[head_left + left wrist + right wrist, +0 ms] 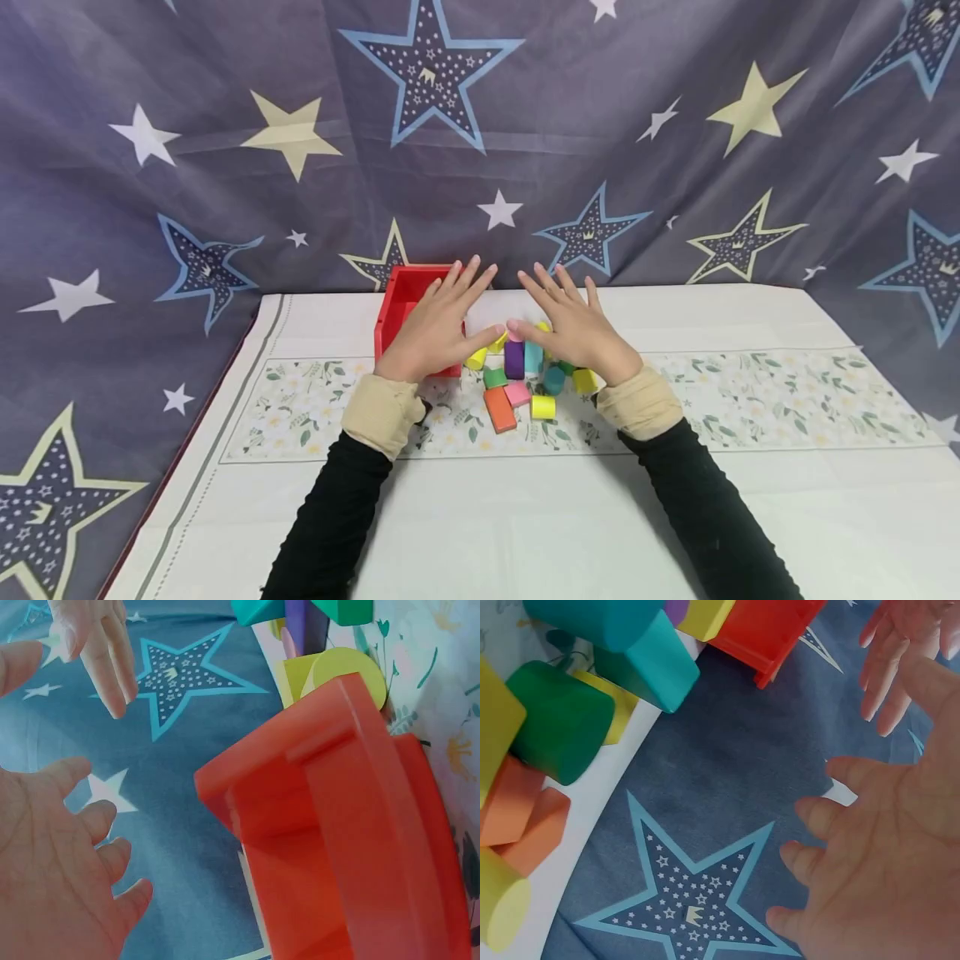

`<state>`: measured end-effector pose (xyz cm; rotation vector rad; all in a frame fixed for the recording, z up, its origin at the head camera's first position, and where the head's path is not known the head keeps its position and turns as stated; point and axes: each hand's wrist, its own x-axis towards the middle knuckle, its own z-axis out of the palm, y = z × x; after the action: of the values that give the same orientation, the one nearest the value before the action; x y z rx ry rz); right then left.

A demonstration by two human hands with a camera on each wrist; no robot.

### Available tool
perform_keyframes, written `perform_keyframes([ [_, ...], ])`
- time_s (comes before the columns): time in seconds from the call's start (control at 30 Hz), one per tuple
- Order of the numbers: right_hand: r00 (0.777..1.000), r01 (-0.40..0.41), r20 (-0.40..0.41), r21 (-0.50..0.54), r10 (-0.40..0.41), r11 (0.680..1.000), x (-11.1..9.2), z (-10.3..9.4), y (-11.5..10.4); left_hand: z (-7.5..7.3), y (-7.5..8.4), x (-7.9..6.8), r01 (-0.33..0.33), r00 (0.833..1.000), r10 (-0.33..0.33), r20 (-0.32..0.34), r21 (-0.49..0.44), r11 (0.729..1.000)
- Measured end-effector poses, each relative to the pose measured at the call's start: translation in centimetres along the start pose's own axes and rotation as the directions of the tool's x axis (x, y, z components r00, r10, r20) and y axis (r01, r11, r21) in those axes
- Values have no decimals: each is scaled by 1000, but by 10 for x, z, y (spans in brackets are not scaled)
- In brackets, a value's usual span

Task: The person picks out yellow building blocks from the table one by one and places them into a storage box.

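Both hands hang in the air over the table, palms down and fingers spread. My left hand [437, 325] is above the right side of a red open box [388, 321] and holds nothing. My right hand [577, 329], also holding nothing, is over the right side of a pile of coloured blocks. In the pile are a purple block [514, 360], an orange block [500, 409], a pink block [517, 393] and a yellow cylinder [543, 407]. A green cylinder [561, 721] and a teal block [651, 667] show in the right wrist view. The hands hide some blocks.
A white cloth with a leafy printed band [787, 400] covers the table [525, 525]. Behind it hangs a dark curtain [525, 175] with stars, close to the table's far edge. The red box stands at the pile's left.
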<state>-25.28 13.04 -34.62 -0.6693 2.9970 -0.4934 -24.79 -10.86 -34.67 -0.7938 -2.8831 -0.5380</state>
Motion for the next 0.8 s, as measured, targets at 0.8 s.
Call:
perform_keyframes([
  [0.8,987,155,26,113,-158,981,-35,-36,-32,-53,-43,-25,246,942,-308,-134,-349,904],
])
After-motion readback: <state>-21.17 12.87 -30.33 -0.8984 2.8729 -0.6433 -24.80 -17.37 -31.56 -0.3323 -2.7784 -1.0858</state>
